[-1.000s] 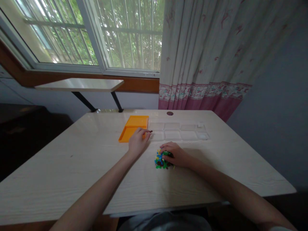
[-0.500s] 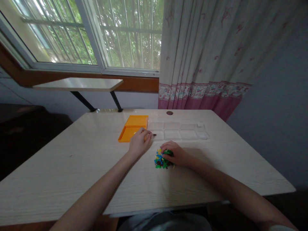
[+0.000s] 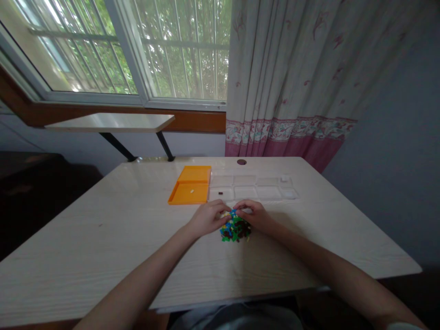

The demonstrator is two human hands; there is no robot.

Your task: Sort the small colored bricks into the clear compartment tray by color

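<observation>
A heap of small plastic toy bricks point(image 3: 235, 230) in green, blue, yellow and dark brown lies on the table before me. My left hand point(image 3: 210, 217) is at its left edge, fingers bent, with a gap between thumb and forefinger where yellow bricks show. My right hand point(image 3: 255, 216) rests at the upper right of the heap, its thumb and fingertips pinched around what looks like a small blue brick point(image 3: 234, 212). Behind the hands, a dark brown brick point(image 3: 220, 193) sits in the front left compartment of a clear divided tray point(image 3: 245, 199). A pale yellow brick point(image 3: 192, 191) lies in an open orange case point(image 3: 182, 200).
The orange case stands directly left of the clear tray. White bits lie in the tray's right-end compartments. A raised shelf point(image 3: 113, 121) on black supports is at the back left of the pale wooden table point(image 3: 130, 238). A cable hole point(image 3: 242, 162) is near the back edge.
My left hand has let go of the dark brown brick in the clear tray and moved right and toward me to the heap. My right hand has stayed at the heap, its fingertips slightly higher.
</observation>
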